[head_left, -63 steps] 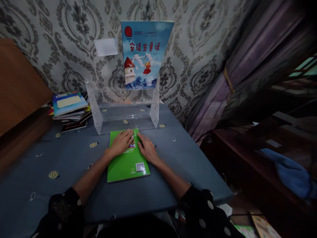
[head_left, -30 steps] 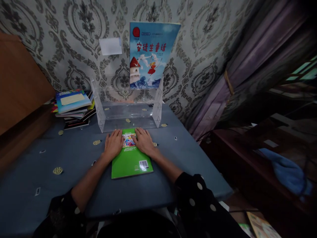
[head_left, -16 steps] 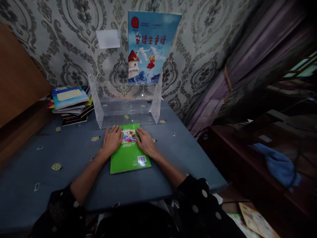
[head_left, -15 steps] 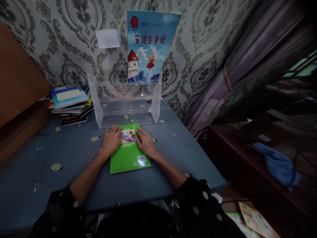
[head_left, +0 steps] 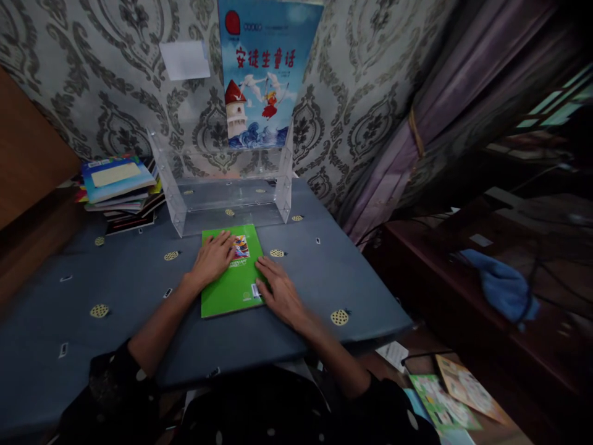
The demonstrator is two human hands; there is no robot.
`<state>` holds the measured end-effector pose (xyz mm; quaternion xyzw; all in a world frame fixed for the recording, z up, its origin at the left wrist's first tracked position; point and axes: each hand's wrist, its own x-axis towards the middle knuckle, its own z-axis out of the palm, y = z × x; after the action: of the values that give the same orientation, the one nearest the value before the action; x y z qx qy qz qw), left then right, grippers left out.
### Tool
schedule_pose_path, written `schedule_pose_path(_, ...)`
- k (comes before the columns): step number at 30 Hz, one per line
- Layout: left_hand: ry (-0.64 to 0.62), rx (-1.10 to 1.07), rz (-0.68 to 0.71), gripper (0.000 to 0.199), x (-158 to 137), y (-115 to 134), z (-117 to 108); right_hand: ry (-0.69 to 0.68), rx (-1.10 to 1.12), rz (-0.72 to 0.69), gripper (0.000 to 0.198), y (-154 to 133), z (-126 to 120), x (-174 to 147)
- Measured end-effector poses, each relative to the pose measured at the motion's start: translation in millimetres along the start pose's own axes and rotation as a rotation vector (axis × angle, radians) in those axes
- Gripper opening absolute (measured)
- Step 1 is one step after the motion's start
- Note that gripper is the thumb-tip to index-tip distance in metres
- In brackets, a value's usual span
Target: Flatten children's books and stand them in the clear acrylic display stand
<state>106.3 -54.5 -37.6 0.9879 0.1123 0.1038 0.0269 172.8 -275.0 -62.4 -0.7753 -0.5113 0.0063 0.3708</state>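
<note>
A green book with a small colourful picture on its cover lies flat on the table in front of me. My left hand rests palm down across its upper left part, fingers stretched out and partly covering the picture. At the book's right edge is my right hand, its fingers loosely extended and apart, with the fingertips touching the edge and the thumb by the partly covered barcode. Just behind the book stands a clear acrylic rack, with a blue picture book upright on its top tier.
A stack of books sits at the table's back left. The table's right edge drops off towards a dark red cabinet with a blue cloth. Several booklets lie on the floor. A purple curtain hangs at right.
My right hand has slid down the book's right edge towards me, onto the barcode. My left hand has moved further over the cover picture. The whole view has shifted slightly.
</note>
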Motion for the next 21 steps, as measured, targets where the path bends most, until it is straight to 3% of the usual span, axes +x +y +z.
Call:
schedule_pose_path(8,-0.093,-0.041,0.179,0.048,19,16,1,-0.012,0.081,-0.062,0.056,-2,-7,-39)
schedule_pose_path(21,-0.172,-0.136,0.394,0.048,7,22,-3,-0.042,0.112,-0.005,0.068,-1,-6,-40)
